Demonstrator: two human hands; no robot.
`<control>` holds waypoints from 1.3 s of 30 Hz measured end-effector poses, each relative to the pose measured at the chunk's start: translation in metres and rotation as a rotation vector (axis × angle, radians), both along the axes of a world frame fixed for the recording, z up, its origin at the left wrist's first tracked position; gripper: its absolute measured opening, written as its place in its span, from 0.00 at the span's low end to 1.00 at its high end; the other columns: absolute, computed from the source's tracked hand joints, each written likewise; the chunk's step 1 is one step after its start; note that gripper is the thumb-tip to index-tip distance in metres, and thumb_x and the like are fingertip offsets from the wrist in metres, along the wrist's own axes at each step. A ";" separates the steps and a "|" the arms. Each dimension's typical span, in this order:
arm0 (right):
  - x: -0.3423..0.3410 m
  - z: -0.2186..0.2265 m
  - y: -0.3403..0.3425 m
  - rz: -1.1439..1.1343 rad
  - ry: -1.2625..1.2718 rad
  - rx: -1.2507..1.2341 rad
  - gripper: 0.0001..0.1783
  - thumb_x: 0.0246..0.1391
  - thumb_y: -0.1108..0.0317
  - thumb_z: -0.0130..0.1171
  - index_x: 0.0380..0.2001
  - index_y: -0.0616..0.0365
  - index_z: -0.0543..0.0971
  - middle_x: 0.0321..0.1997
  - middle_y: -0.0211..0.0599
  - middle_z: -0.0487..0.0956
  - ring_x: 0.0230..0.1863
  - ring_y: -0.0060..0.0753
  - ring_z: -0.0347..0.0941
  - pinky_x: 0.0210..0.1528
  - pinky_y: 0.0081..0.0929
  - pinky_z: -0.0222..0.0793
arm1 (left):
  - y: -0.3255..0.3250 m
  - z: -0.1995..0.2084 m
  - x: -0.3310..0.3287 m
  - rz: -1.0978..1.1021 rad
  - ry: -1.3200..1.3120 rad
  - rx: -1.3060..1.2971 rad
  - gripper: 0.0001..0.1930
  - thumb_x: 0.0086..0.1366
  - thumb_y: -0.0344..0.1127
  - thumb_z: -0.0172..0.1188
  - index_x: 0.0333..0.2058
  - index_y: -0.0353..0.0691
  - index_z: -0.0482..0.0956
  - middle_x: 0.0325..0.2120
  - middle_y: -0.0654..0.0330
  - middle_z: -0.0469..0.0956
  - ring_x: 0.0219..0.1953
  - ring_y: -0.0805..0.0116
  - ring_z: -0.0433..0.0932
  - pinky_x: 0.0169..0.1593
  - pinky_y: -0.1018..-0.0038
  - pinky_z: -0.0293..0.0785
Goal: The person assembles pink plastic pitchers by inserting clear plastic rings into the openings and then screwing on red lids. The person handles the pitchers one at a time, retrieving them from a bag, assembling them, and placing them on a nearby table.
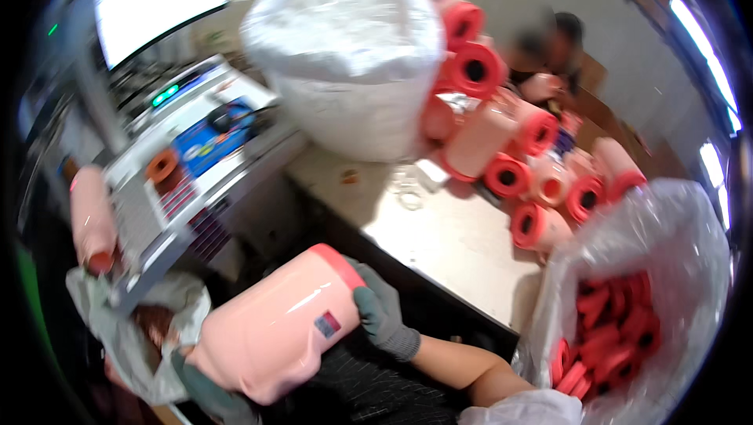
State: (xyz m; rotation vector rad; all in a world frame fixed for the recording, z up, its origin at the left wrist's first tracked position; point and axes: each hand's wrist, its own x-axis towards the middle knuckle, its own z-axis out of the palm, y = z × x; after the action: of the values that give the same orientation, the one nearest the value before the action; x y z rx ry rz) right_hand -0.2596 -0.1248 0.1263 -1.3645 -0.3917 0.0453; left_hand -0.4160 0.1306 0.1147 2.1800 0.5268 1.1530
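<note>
Clerk: Where was the first item?

Checker: One pink jug (271,323), red-rimmed, tilted, was on the near-left side of the white table (463,248).

Clerk: Hands?

Checker: Right hand (382,307), gloved, gripped the jug's red-rimmed end; left hand (212,394), gloved, held the opposite end, fingers partly hidden.

Clerk: Surrounding stock?

Checker: White sack (353,107), one, stood at the table's far end; pink containers (480,139) were heaped on its right; clear bag (674,241), holding red parts (612,339), was right of the table.

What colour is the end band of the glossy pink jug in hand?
The end band is coral red, best seen in the head view.
</note>
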 end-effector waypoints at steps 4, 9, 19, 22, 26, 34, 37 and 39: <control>0.021 -0.026 -0.031 0.179 0.495 0.218 0.25 0.75 0.52 0.49 0.59 0.61 0.77 0.52 0.31 0.81 0.52 0.21 0.75 0.57 0.25 0.72 | -0.031 0.034 0.010 -0.180 -0.084 0.242 0.41 0.61 0.55 0.68 0.61 0.32 0.60 0.55 0.46 0.67 0.55 0.51 0.72 0.57 0.60 0.72; 0.028 -0.011 -0.118 -0.032 0.595 0.539 0.27 0.75 0.48 0.47 0.64 0.57 0.72 0.62 0.38 0.78 0.63 0.35 0.74 0.68 0.34 0.69 | -0.059 0.051 0.033 -0.450 -0.044 0.287 0.45 0.64 0.48 0.70 0.70 0.34 0.53 0.65 0.41 0.62 0.63 0.46 0.69 0.64 0.57 0.72; 0.149 0.042 -0.468 -1.297 -0.408 -1.015 0.34 0.62 0.67 0.59 0.70 0.63 0.63 0.64 0.48 0.73 0.59 0.41 0.74 0.62 0.36 0.70 | -0.021 0.008 0.000 -0.302 -0.030 -0.735 0.27 0.66 0.26 0.55 0.64 0.38 0.65 0.48 0.61 0.72 0.45 0.71 0.74 0.51 0.75 0.74; 0.116 0.006 -0.537 -1.193 -0.173 -1.119 0.31 0.63 0.68 0.59 0.68 0.62 0.65 0.61 0.48 0.74 0.55 0.39 0.74 0.58 0.34 0.72 | 0.003 0.014 0.003 -0.258 0.272 -0.036 0.23 0.61 0.26 0.62 0.56 0.38 0.71 0.44 0.59 0.72 0.44 0.67 0.75 0.50 0.70 0.74; 0.161 -0.042 -0.437 -1.115 -0.115 -0.866 0.27 0.64 0.68 0.59 0.65 0.62 0.68 0.57 0.47 0.75 0.50 0.37 0.74 0.52 0.32 0.74 | 0.063 -0.029 -0.053 0.126 0.105 0.005 0.22 0.56 0.34 0.70 0.49 0.34 0.78 0.44 0.47 0.78 0.48 0.46 0.78 0.54 0.58 0.74; 0.034 -0.107 -0.040 -0.037 -0.041 -0.711 0.28 0.68 0.65 0.62 0.64 0.69 0.69 0.61 0.53 0.74 0.62 0.49 0.69 0.70 0.39 0.62 | 0.222 -0.197 -0.236 1.049 0.327 -0.191 0.25 0.68 0.46 0.59 0.55 0.30 0.74 0.52 0.39 0.76 0.54 0.40 0.74 0.61 0.53 0.68; -0.013 -0.073 0.041 -0.002 -0.448 -0.854 0.26 0.68 0.65 0.60 0.63 0.69 0.69 0.63 0.53 0.73 0.62 0.49 0.69 0.68 0.38 0.62 | 0.338 -0.184 -0.213 0.961 0.562 -0.170 0.32 0.69 0.44 0.52 0.68 0.33 0.64 0.69 0.42 0.64 0.70 0.42 0.61 0.72 0.55 0.56; -0.011 -0.082 0.060 0.027 -0.455 -0.815 0.26 0.68 0.65 0.60 0.63 0.69 0.70 0.61 0.53 0.74 0.60 0.49 0.70 0.66 0.39 0.66 | 0.416 -0.197 -0.232 1.090 0.877 0.198 0.31 0.66 0.38 0.52 0.67 0.39 0.65 0.69 0.52 0.65 0.69 0.48 0.63 0.69 0.54 0.60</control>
State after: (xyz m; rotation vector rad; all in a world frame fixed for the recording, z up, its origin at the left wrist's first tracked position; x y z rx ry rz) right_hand -0.2707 -0.0653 0.0447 -2.1828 -0.8301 -0.0979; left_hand -0.6477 0.5463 -0.0826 2.5240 2.2379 0.5895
